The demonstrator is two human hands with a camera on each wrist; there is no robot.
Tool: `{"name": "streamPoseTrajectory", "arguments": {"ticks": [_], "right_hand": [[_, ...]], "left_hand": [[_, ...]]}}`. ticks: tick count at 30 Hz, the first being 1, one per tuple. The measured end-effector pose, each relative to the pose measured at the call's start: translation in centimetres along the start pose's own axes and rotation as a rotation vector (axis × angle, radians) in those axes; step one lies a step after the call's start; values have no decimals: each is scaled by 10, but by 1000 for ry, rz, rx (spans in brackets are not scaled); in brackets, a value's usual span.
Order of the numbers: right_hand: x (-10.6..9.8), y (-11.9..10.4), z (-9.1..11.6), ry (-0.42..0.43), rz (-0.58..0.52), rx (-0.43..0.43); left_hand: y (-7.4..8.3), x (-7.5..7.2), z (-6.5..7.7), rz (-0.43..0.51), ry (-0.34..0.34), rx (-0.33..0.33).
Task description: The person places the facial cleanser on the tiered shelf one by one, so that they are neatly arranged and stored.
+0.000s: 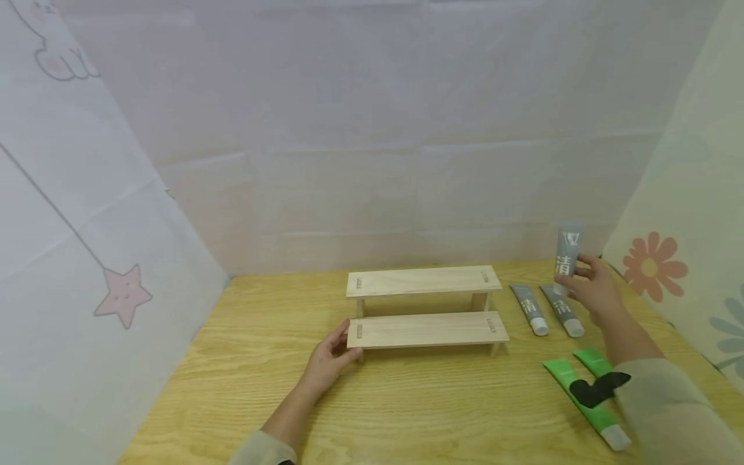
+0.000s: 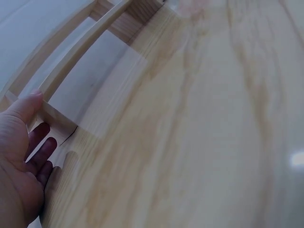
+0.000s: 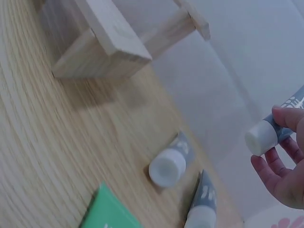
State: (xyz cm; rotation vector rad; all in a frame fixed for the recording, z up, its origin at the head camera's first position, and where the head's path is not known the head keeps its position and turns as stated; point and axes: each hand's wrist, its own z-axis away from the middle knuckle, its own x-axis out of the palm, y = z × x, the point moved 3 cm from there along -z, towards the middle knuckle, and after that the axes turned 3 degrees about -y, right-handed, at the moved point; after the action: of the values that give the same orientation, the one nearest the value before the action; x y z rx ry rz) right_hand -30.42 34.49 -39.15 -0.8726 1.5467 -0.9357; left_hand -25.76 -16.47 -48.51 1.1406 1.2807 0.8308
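Observation:
My right hand point(image 1: 595, 290) holds up a grey tube point(image 1: 566, 255) by its white-cap end, cap down, above the table's right side. Its thumb and fingers close round the tube just above the cap point(image 3: 261, 137) in the right wrist view. Two more grey tubes, one point(image 1: 527, 307) left of the other point(image 1: 562, 310), lie below that hand. At the left end of a two-step wooden rack point(image 1: 427, 329), my left hand point(image 1: 325, 365) grips the lower shelf's edge, with thumb in front and fingers behind. In the left wrist view the thumb point(image 2: 28, 107) rests against the rack's wood.
Two green tubes, one point(image 1: 604, 423) with a white cap and another point(image 1: 593, 360) partly under the right sleeve, lie at the table's right front. A printed cloth wall point(image 1: 407, 194) stands behind the wood-grain table point(image 1: 267, 336), with side walls left and right.

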Motion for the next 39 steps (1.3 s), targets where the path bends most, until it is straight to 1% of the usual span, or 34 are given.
{"name": "streamPoseTrajectory", "arguments": {"ticks": [4,8,11,17,21,24,30,39], "right_hand": [[11,-16,-2,-12,-15,-19],[23,-34,-2,-21,-44,-32],[32,-45,-2,-36,-70,-42],[52,-59,-6,-71,-147,-52],[66,-66,-9,-93,-211,-56],[77,-74,-8,-116,-219,-54],[102,-88,-7,-142,-187,-56],[134,-104,-8,-160,-190,-72]], "left_hand": [[-1,1,-1,7,4,4],[-1,1,-1,15,6,-7],[-1,1,0,14,-1,-8],[-2,1,-1,10,1,-14],[-2,1,-1,6,5,-2],[-2,1,0,10,4,0],[-2,2,0,18,0,-5],[1,2,3,15,1,-12]]}}
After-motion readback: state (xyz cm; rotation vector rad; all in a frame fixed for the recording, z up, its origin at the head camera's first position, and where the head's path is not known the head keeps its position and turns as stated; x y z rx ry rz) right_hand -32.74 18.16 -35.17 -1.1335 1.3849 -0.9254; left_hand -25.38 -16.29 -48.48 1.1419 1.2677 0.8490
